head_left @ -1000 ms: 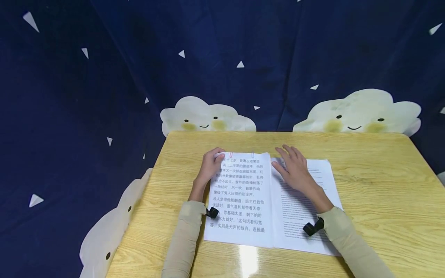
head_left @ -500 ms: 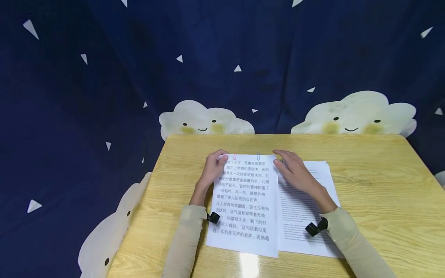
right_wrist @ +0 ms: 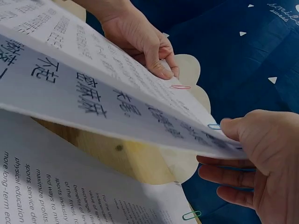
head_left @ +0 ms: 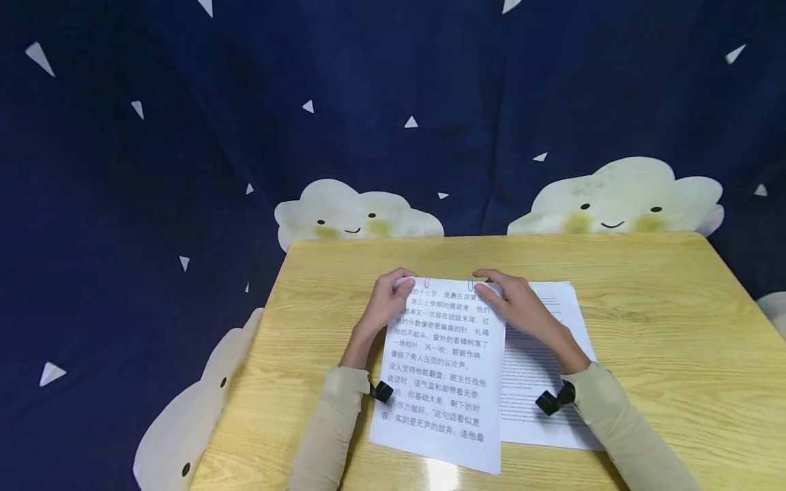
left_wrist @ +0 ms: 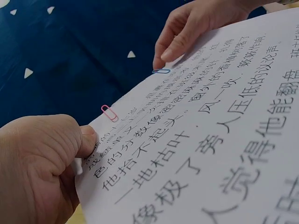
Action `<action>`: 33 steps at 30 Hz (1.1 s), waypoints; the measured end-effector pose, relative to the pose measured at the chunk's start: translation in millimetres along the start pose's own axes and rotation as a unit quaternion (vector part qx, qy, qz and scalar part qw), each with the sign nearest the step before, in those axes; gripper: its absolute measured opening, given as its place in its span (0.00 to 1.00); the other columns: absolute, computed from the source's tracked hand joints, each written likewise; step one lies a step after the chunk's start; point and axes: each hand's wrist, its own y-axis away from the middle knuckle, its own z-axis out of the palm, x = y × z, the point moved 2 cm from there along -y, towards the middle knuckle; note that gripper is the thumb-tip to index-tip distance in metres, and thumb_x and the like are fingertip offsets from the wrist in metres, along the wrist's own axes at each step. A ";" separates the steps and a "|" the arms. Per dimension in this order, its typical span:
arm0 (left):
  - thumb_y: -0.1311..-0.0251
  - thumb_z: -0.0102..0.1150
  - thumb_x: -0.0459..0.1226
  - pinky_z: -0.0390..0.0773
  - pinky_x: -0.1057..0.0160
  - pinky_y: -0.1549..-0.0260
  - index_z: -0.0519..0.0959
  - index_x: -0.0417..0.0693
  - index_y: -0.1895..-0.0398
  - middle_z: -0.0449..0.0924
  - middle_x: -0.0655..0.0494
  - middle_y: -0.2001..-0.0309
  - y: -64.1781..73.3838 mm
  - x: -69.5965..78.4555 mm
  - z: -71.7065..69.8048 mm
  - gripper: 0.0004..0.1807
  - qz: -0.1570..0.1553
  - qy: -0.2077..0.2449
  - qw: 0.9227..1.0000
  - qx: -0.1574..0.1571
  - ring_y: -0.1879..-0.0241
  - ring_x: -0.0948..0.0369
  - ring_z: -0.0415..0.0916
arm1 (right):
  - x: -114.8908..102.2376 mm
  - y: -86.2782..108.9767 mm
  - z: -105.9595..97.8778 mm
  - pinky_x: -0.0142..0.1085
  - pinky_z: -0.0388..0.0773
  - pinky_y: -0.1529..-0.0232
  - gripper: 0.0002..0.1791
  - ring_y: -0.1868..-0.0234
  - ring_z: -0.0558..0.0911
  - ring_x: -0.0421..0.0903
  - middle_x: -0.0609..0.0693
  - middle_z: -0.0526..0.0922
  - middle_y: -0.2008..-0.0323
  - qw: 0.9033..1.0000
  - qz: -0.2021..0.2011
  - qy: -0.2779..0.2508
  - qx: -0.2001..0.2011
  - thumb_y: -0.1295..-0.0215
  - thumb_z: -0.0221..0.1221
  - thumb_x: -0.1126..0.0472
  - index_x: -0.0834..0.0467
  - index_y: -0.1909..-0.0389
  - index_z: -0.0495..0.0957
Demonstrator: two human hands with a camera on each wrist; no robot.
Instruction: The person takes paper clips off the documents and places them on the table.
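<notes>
Chinese-printed papers are held raised over a pale wood-grain table. Behind the table: dark blue backdrop with white triangles and smiling clouds. English-printed papers lie on the table at right, partly hidden by the raised ones.

Left grip: left hand clamped on the upper left corner, thumb on the printed face. Right grip: right hand pinching near the upper right corner, thumb on top, other fingers underneath.

Papers: thin, white, rectangular; Chinese characters large and black, English type finer. Slim looped clips: pink paperclip nearer left hand, blue paperclip beside right thumb, green paperclip on the English-printed papers' edge.
</notes>
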 end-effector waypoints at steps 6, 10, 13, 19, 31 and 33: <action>0.21 0.51 0.32 0.79 0.66 0.71 0.83 0.36 0.52 0.86 0.43 0.64 3.5 0.7 6.0 0.11 -0.001 0.014 1.000 -0.003 0.74 0.57 0.81 | 0.3 -0.7 -1.8 0.55 0.77 0.40 0.19 0.49 0.86 0.53 0.56 0.88 0.48 1.000 -0.021 0.000 0.016 0.22 0.60 0.56 0.60 0.37 0.80; 0.20 0.51 0.34 0.79 0.65 0.73 0.83 0.38 0.52 0.85 0.44 0.65 4.2 2.9 10.5 0.11 -0.012 0.012 1.000 -0.011 0.75 0.57 0.80 | 0.2 -0.3 -3.6 0.55 0.75 0.39 0.17 0.48 0.85 0.54 0.56 0.88 0.49 0.999 -0.025 -0.012 0.017 0.23 0.61 0.59 0.60 0.39 0.81; 0.20 0.51 0.35 0.78 0.66 0.75 0.83 0.38 0.52 0.84 0.44 0.66 4.0 4.1 13.1 0.11 -0.009 0.007 1.000 -0.015 0.76 0.58 0.79 | -0.4 0.1 -5.2 0.54 0.75 0.40 0.15 0.50 0.85 0.54 0.56 0.88 0.52 0.999 -0.028 -0.018 0.022 0.24 0.62 0.62 0.61 0.41 0.82; 0.20 0.50 0.36 0.77 0.65 0.76 0.83 0.37 0.51 0.84 0.42 0.66 3.7 6.7 14.9 0.13 0.004 0.010 1.000 -0.018 0.77 0.57 0.78 | -2.9 0.1 -9.4 0.43 0.75 0.46 0.08 0.56 0.84 0.48 0.52 0.88 0.60 0.998 -0.027 -0.024 0.041 0.26 0.64 0.64 0.61 0.51 0.85; 0.20 0.51 0.35 0.77 0.66 0.75 0.82 0.38 0.51 0.83 0.46 0.67 3.5 12.5 18.2 0.11 0.009 0.009 1.000 -0.019 0.76 0.59 0.78 | -3.8 1.9 -16.0 0.29 0.72 0.55 0.05 0.62 0.80 0.45 0.48 0.86 0.64 0.998 -0.013 -0.041 0.055 0.23 0.61 0.61 0.56 0.56 0.84; 0.20 0.51 0.35 0.77 0.66 0.75 0.82 0.38 0.51 0.82 0.45 0.67 3.5 14.1 18.4 0.11 0.009 0.011 1.000 -0.019 0.76 0.59 0.78 | -3.6 1.7 -16.9 0.29 0.72 0.55 0.05 0.62 0.80 0.45 0.48 0.86 0.64 0.997 -0.015 -0.043 0.057 0.23 0.60 0.61 0.56 0.57 0.84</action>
